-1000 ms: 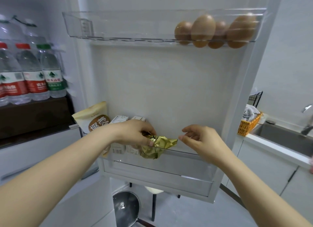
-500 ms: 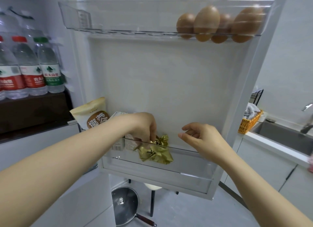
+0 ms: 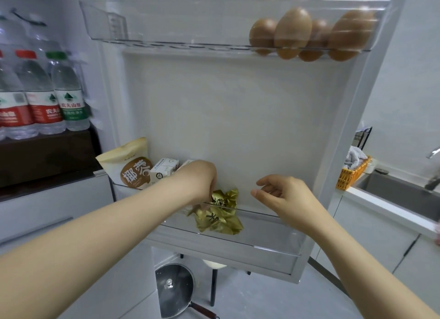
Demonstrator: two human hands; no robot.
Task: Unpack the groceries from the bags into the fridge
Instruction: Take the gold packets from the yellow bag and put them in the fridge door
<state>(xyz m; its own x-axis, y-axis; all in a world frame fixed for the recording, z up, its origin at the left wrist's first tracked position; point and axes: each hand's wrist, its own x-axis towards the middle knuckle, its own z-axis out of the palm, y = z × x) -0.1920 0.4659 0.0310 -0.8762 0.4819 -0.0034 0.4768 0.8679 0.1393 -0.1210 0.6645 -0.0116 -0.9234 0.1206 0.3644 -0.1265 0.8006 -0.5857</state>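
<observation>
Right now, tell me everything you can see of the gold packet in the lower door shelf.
The gold packet is a crumpled, shiny foil pouch with dark print too creased to read. It sits tilted in the clear lower door shelf, top poking above the front rim, the rest seen through the plastic. The left hand pinches its upper left edge from above. The right hand is apart from it.
</observation>
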